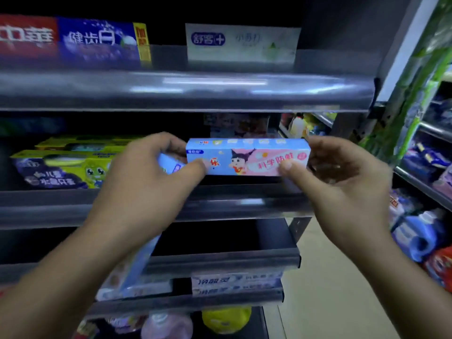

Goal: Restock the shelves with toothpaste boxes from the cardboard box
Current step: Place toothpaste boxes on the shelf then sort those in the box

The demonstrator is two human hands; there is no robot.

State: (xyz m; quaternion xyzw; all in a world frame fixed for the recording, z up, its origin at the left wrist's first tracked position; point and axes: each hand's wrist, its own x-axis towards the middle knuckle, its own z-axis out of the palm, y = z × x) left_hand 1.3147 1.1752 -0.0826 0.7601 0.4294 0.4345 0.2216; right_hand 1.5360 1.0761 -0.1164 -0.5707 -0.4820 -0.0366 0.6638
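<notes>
Two hands held one light-blue toothpaste box (247, 157), level and lengthwise, over the front edge of the middle shelf (244, 204), toward its right end. Left hand (151, 177) pinched the box's left end, thumb on the front face, fingers curled behind. Right hand (342, 177) pinched the right end the same way. Second pale-blue box (168, 165) showed under the left palm; grip on it unclear. Yellow-green kids' boxes (61, 167) sat at that shelf's left end. Top shelf (195, 89) carried a red-and-blue box (73, 40) and a white box (242, 42).
</notes>
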